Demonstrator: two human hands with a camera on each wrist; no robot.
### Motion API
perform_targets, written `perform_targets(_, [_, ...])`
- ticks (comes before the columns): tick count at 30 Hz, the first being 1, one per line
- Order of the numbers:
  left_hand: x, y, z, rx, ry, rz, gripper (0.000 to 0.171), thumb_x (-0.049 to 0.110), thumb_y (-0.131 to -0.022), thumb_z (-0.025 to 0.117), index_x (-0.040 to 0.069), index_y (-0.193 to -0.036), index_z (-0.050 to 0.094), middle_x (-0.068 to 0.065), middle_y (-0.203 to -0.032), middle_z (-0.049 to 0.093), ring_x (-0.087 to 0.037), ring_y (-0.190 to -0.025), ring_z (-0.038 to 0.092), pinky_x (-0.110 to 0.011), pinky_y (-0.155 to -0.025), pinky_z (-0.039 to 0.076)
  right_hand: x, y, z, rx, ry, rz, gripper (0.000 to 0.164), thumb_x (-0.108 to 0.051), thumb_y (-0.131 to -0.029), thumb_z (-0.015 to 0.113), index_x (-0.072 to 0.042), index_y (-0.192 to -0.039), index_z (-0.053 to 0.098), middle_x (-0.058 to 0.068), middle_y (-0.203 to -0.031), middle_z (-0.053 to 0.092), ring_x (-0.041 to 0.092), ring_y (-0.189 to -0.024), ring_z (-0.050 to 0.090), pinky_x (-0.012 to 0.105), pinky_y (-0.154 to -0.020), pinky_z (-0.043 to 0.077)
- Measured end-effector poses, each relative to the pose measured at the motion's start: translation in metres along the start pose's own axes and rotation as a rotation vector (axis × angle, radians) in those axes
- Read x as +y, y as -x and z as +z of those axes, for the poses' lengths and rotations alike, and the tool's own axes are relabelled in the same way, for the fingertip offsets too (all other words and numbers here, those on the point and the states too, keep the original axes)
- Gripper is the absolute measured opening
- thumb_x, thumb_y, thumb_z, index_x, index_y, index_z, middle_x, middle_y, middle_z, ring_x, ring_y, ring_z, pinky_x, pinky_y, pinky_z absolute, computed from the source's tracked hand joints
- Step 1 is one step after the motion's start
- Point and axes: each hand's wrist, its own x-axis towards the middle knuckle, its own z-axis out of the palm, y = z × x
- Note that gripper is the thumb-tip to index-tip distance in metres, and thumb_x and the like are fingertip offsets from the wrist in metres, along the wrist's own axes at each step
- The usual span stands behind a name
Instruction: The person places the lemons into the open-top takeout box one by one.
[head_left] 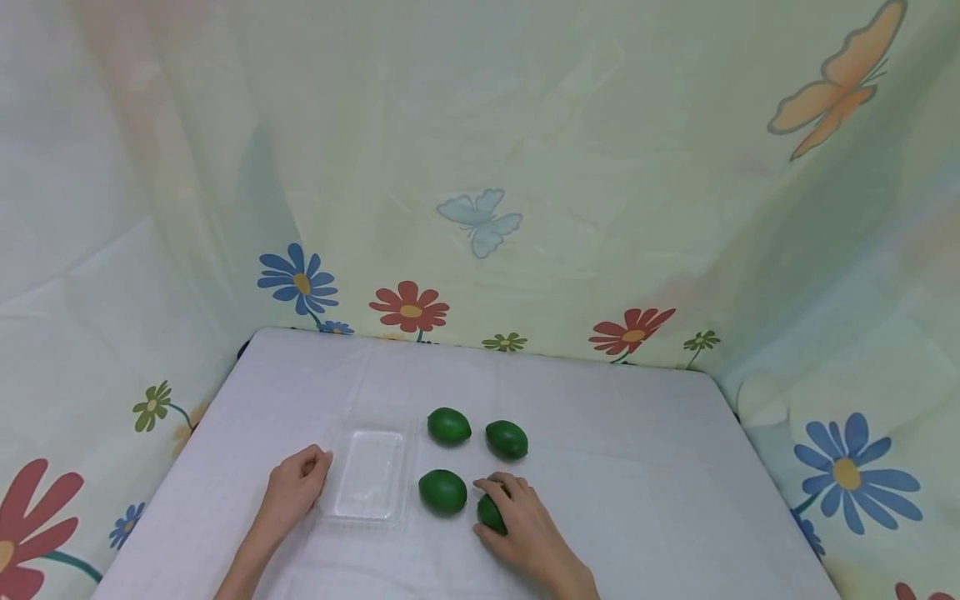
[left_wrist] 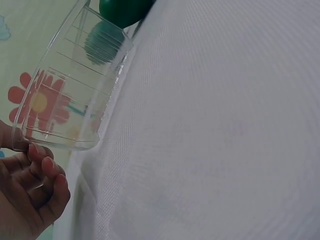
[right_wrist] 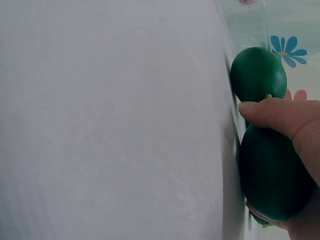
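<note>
A clear plastic container (head_left: 370,475) lies on the table, its rim next to my left hand (head_left: 295,483). In the left wrist view the thumb and curled fingers of that hand (left_wrist: 32,187) pinch the corner of the container's rim (left_wrist: 75,90). My right hand (head_left: 525,527) curls over a green lime (head_left: 491,514) and grips it, thumb on the near side and fingers across the far side. The right wrist view shows this lime (right_wrist: 275,172) within the hand, low against the cloth. Just left of it sits another lime (head_left: 442,492).
Two more limes, a back left one (head_left: 449,426) and a back right one (head_left: 507,439), lie behind the hands. A white cloth (head_left: 637,467) covers the table. Printed curtains (head_left: 570,275) with flowers and butterflies hang along the back and both sides.
</note>
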Motion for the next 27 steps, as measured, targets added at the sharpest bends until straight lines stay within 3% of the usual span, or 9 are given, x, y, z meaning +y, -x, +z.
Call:
perform_targets(5, [0.001, 0.001, -0.001, 0.006, -0.002, -0.003, 0.033, 0.023, -0.107, 0.054, 0.004, -0.081, 0.059, 0.001, -0.055, 0.050, -0.012, -0.046, 0.045, -0.024, -0.047, 0.038, -0.002, 0.000, 0.002, 0.009, 0.000, 0.002, 0.042, -0.026, -0.086, 0.084, -0.020, -0.122, 0.064, -0.004, -0.114, 0.059, 0.014, -0.100, 0.054, 0.039, -0.087, 0.053])
perform_targets(10, [0.000, 0.001, -0.001, 0.007, 0.008, -0.010, 0.032, 0.022, -0.107, 0.054, 0.003, -0.081, 0.059, 0.001, -0.056, 0.051, -0.012, -0.047, 0.046, -0.024, -0.048, 0.039, -0.004, 0.000, 0.001, 0.010, -0.004, 0.006, 0.038, -0.022, -0.085, 0.083, -0.021, -0.119, 0.065, -0.005, -0.111, 0.058, 0.013, -0.098, 0.053, 0.036, -0.084, 0.053])
perform_targets(15, [0.001, 0.001, 0.000, 0.005, 0.009, -0.015, 0.033, 0.022, -0.107, 0.054, 0.003, -0.080, 0.058, 0.001, -0.055, 0.050, -0.013, -0.047, 0.046, -0.025, -0.048, 0.039, -0.004, 0.003, 0.002, 0.031, -0.009, -0.002, 0.038, -0.019, -0.083, 0.083, -0.021, -0.117, 0.066, -0.005, -0.110, 0.059, 0.014, -0.097, 0.055, 0.040, -0.087, 0.055])
perform_targets(20, [0.002, 0.000, 0.001, -0.005, 0.003, -0.014, 0.033, 0.022, -0.107, 0.054, 0.003, -0.080, 0.058, 0.000, -0.055, 0.050, -0.013, -0.048, 0.046, -0.025, -0.049, 0.039, -0.005, 0.009, 0.002, 0.104, -0.015, -0.042, 0.040, -0.015, -0.079, 0.085, -0.021, -0.115, 0.067, -0.004, -0.107, 0.060, 0.013, -0.097, 0.058, 0.048, -0.093, 0.055])
perform_targets(27, [0.004, -0.001, -0.001, -0.004, -0.017, -0.011, 0.030, 0.021, -0.106, 0.054, 0.003, -0.082, 0.059, 0.001, -0.056, 0.049, -0.014, -0.049, 0.046, -0.025, -0.049, 0.038, -0.017, 0.015, -0.017, 0.183, 0.028, -0.076, 0.047, -0.012, -0.073, 0.088, -0.022, -0.114, 0.067, -0.005, -0.108, 0.059, 0.011, -0.096, 0.058, 0.039, -0.087, 0.056])
